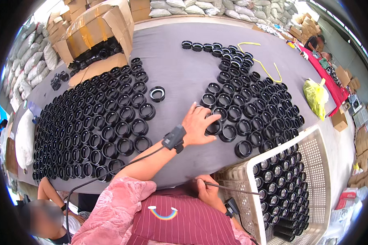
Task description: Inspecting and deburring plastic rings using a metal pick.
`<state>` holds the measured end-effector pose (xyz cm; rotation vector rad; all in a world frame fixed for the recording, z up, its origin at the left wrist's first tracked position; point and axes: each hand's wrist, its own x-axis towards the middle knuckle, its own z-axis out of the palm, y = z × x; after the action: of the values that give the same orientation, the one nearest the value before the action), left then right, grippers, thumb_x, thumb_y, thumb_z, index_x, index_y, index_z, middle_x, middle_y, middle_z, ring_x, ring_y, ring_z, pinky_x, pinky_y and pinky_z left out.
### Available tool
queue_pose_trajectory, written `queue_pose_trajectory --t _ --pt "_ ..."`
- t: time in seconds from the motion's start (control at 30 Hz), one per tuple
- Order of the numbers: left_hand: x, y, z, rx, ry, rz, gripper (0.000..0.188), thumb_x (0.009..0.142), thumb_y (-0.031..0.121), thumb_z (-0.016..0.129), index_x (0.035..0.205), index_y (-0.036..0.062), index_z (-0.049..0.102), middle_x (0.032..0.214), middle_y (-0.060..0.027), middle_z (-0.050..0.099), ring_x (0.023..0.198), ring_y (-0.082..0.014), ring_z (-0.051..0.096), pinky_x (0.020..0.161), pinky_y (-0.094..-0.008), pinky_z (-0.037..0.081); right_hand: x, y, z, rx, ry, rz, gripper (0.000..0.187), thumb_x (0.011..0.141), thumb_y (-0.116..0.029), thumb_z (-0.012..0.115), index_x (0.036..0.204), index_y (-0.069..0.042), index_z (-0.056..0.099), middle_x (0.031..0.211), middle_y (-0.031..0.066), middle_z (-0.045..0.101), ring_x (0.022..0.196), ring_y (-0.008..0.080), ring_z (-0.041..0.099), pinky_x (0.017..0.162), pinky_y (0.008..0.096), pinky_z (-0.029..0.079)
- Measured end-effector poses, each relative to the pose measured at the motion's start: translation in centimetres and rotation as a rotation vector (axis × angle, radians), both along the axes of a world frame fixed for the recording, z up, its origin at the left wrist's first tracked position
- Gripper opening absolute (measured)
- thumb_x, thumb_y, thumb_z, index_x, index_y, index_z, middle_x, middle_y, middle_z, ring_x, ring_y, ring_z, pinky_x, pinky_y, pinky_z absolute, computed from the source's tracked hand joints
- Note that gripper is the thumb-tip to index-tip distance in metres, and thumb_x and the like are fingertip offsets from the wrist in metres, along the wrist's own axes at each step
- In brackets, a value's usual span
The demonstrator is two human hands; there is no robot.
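My left hand (198,125) reaches out palm down over the grey table, its fingers spread at the left edge of a group of black rings (234,113). Its fingertips are at the nearest rings, partly covering them. None is visibly lifted. Close to the table's front edge, my right hand (208,190) is closed with curled fingers; what it holds, if anything, is hidden. A single black ring with a pale inner band (157,94) lies apart, left of my left hand. Farther left, many more black rings (108,134) stand in dense rows.
A white plastic crate (321,163) at the right holds stacked black cylindrical parts (280,175). An opened cardboard box (95,28) stands far left. A yellow bag (315,96) and yellow strap (268,73) lie right. Another person (49,218) sits at lower left. Cables run from my wrists.
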<state>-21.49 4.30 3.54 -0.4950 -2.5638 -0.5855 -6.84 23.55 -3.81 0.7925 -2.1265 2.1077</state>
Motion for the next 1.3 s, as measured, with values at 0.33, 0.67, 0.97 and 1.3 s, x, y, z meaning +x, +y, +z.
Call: queue_pose_trajectory --t 0.33,0.67,0.97,1.3 --pt "2.0 0.5 -1.8 -0.125 -0.169 0.031 0.084 0.072 0.039 0.080 0.145 0.0171 0.043 0.143 -0.0195 0.037 0.135 -0.0430 0.032 0.110 -0.0702 0.024 -0.4 0.3 -0.3 0.035 -0.024 0.037 0.007 0.092 -0.003 0.060 0.096 0.000 0.065 0.082 0.0119 0.067 0.069 0.0195 0.064 0.063 0.0307 0.051" --pt "-3.8 4.4 -3.9 0.121 -0.228 0.207 0.118 0.055 0.059 0.086 0.152 0.0219 0.033 0.159 -0.0199 0.019 0.147 -0.0457 0.011 0.106 -0.0781 0.014 0.0 0.0 -1.1 -0.004 -0.040 0.030 0.009 0.094 -0.002 0.056 0.095 0.001 0.065 0.084 0.0099 0.068 0.072 0.0152 0.063 0.066 0.0286 0.051" --pt "-7.8 3.6 -3.9 0.079 -0.136 0.086 0.110 0.061 0.061 0.082 0.152 0.0220 0.032 0.161 -0.0203 0.015 0.147 -0.0456 0.012 0.103 -0.0811 0.013 -0.2 -0.2 -2.4 -0.030 -0.150 0.023 0.012 0.097 -0.002 0.051 0.096 0.000 0.063 0.084 0.0100 0.068 0.071 0.0108 0.059 0.066 0.0258 0.049" --pt "-6.0 -13.4 -1.2 -0.445 -0.470 0.907 0.067 0.091 0.040 0.054 0.145 0.0021 0.042 0.142 -0.0300 0.046 0.141 -0.0457 0.032 0.115 -0.0659 -0.001 0.3 0.3 -1.1 -0.054 -0.214 0.064 0.013 0.095 -0.002 0.052 0.096 0.002 0.064 0.085 0.0083 0.066 0.074 0.0117 0.060 0.069 0.0269 0.049"
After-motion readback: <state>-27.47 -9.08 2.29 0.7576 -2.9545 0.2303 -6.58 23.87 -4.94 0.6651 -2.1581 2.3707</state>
